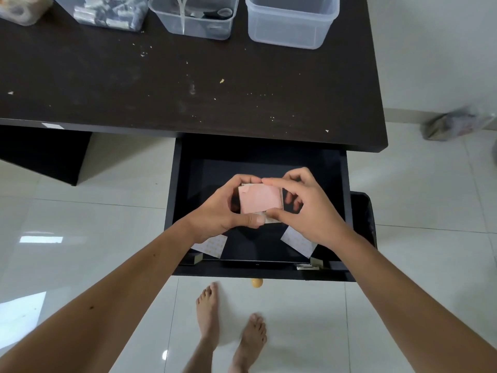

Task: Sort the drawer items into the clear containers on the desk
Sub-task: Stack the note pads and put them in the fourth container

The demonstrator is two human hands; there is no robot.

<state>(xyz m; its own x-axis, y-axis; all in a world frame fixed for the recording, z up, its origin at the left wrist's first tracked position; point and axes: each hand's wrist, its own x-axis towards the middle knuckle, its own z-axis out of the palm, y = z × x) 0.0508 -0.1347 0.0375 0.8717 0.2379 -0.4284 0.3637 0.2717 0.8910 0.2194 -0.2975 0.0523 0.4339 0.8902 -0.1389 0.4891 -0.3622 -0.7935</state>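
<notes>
Over the open black drawer (347,211) both hands hold a small stack of pink square paper sheets (259,197). My left hand (226,211) grips its left edge and bottom corner. My right hand (304,208) pinches its top and bottom right edges. Two white sheets with a yellow pattern lie on the drawer floor, one (212,244) under my left wrist, the other (297,242) under my right wrist. Clear containers stand along the desk's far edge: one empty (290,22), one with scissors and tape (196,20), one with small grey items (107,12).
The dark desk top (188,84) carries crumbs and scraps. A fourth container (24,9) is at the far left. A yellow knob (256,282) marks the drawer front. A black bin (363,211) sits right of the drawer. A bag (457,125) lies on the white tiled floor.
</notes>
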